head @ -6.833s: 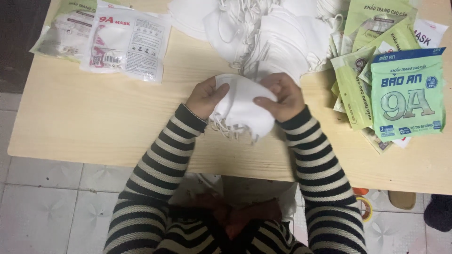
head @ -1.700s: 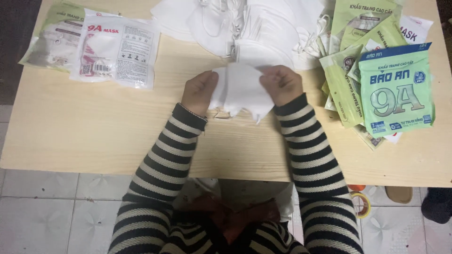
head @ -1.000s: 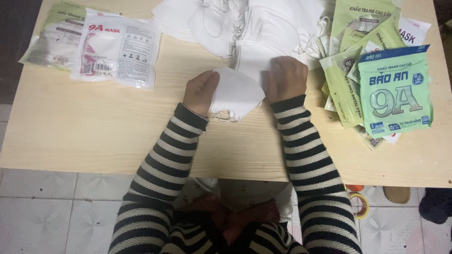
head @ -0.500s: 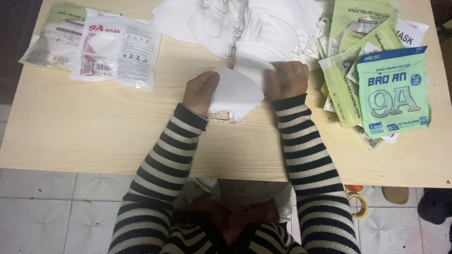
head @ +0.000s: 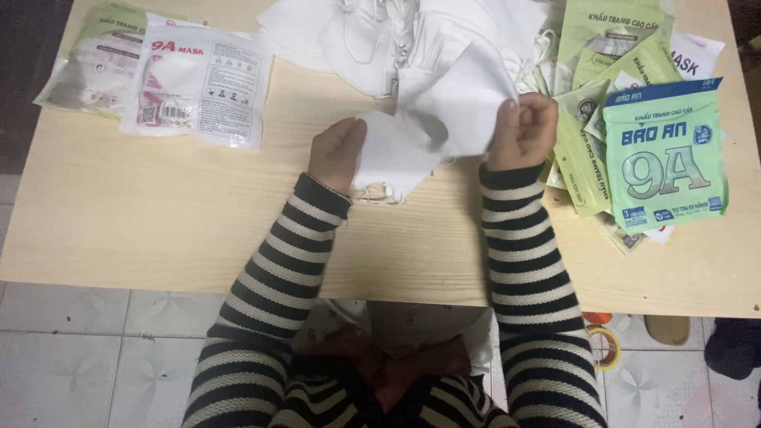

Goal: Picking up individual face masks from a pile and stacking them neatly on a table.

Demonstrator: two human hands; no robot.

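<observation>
Both hands clamp white masks (head: 432, 127) just above the tabletop (head: 158, 214): left hand (head: 337, 152) pinches the lower one, right hand (head: 523, 131) fists the upper. Green packets (head: 662, 154) lie right.

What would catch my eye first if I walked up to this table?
Probably the two hands at the table's middle: the left hand and right hand gripping white face masks. Behind them lies a heap of loose white masks, and green mask packets fan out on the right.
</observation>
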